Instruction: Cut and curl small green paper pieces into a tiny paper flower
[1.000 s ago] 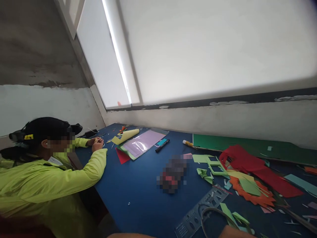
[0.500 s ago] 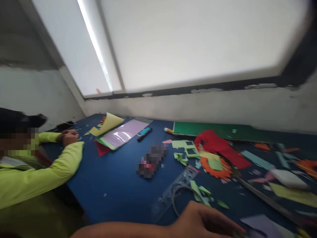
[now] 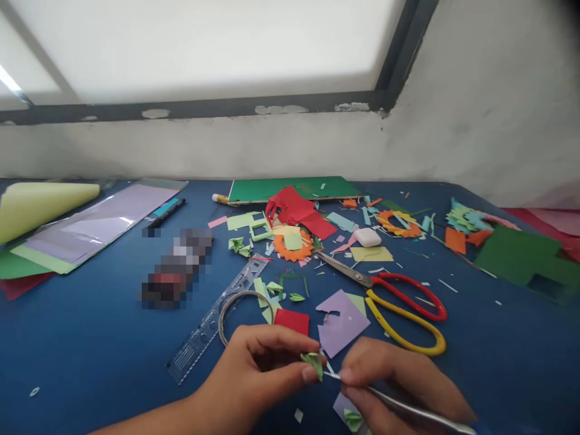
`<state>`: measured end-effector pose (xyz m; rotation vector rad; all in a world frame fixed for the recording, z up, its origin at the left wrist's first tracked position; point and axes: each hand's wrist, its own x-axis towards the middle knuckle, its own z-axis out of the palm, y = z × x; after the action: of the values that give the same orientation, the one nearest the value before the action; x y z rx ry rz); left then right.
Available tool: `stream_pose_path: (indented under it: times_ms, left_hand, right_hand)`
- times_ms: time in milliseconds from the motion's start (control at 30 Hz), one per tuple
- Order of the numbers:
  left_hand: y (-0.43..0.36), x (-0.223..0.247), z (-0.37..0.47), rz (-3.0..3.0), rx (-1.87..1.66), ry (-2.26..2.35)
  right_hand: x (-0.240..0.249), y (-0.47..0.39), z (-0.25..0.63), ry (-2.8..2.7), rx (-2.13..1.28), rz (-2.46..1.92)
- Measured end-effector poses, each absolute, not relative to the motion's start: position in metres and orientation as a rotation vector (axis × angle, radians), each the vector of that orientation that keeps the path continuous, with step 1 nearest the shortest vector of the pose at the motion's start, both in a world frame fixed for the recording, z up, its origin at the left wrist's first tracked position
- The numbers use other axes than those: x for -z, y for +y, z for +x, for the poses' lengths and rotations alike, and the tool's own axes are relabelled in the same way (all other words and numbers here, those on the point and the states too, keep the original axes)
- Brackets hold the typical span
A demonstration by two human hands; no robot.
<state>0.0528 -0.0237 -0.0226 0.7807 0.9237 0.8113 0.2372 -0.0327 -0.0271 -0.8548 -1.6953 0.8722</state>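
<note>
My left hand [image 3: 267,368] pinches a small folded piece of light-green paper [image 3: 313,362] between thumb and fingers. Just to its right, my right hand [image 3: 403,380] grips a slim, silvery, pointed tool [image 3: 408,406] like a pen. The tool's pale tip is close to the folded paper; I cannot tell whether they touch. Beneath and beside the right hand lies another folded green piece [image 3: 352,418] on purple paper. A torn purple sheet [image 3: 342,323] and a red paper square [image 3: 292,321] lie just beyond my hands.
Scissors [image 3: 362,279] with red and yellow handles lie at the right. A clear ruler [image 3: 212,326] and a tape ring [image 3: 222,314] lie left of centre. Paper scraps, a white eraser-like block [image 3: 368,237] and a green board [image 3: 290,188] are farther back. Coloured sheets [image 3: 90,226] lie left.
The view has swung right, so the co-worker in yellow sleeves is out of sight. Both my hands, the scissors and the green piece now show clearly; earlier only my left hand was partly visible.
</note>
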Motion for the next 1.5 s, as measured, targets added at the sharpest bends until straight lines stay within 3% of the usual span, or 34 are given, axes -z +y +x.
stream_pose_path:
  times_ms: [333, 633, 1033, 1167, 1367, 1500]
  left_hand:
    - [-0.027, 0.028, 0.052, 1.028, -0.78, 1.022]
    - [-0.025, 0.025, 0.051, 1.147, -0.808, 1.017]
    - [-0.027, 0.023, 0.05, 1.259, -0.811, 1.032]
    - [-0.026, 0.024, 0.052, 1.147, -0.793, 1.077]
    - [-0.022, 0.023, 0.055, 0.935, -0.779, 1.114]
    - [-0.022, 0.021, 0.054, 0.903, -0.799, 1.103]
  right_hand:
    - [0.03, -0.024, 0.248, -2.003, -0.788, -0.819]
    - [0.03, -0.029, 0.248, -1.478, -1.616, -1.078]
    - [0.038, -0.024, 0.242, -0.978, -2.002, -0.977]
    - [0.037, -0.026, 0.244, -1.326, -1.695, -1.071]
    - [0.034, -0.023, 0.246, -2.141, -0.461, -0.66]
    - [0.032, -0.022, 0.244, -2.072, -0.415, -0.656]
